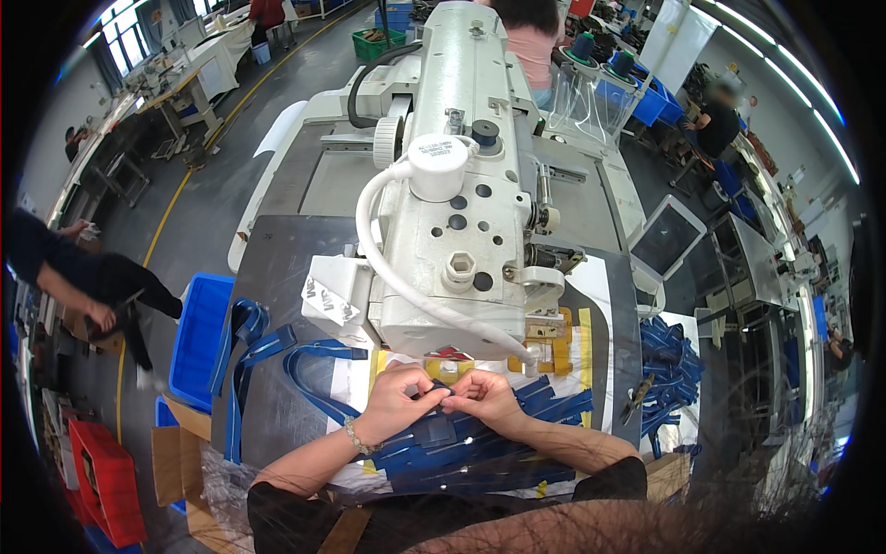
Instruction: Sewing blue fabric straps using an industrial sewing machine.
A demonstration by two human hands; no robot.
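My left hand (406, 403) and my right hand (477, 400) meet below the head of a white sewing machine (443, 305). Both are closed, pinching a small piece of dark strap (443, 388) between fingertips and thumbs. Under and around them, many blue straps with pale stripes (498, 452) lie on a sheet with yellow tape along it. Yellow clamp plates (554, 346) sit just behind my right hand. A looped blue strap (300, 377) runs to the left of my left hand. Thread snips (637, 395) lie by a pile of blue straps (671, 374) at the right.
Blue bins (198, 342), a red crate (97, 480) and cardboard (189, 452) stand at the left. A person in dark clothes (65, 272) is at the left aisle, holding something dark. A white screen (664, 240) is at the right; other people sit farther back.
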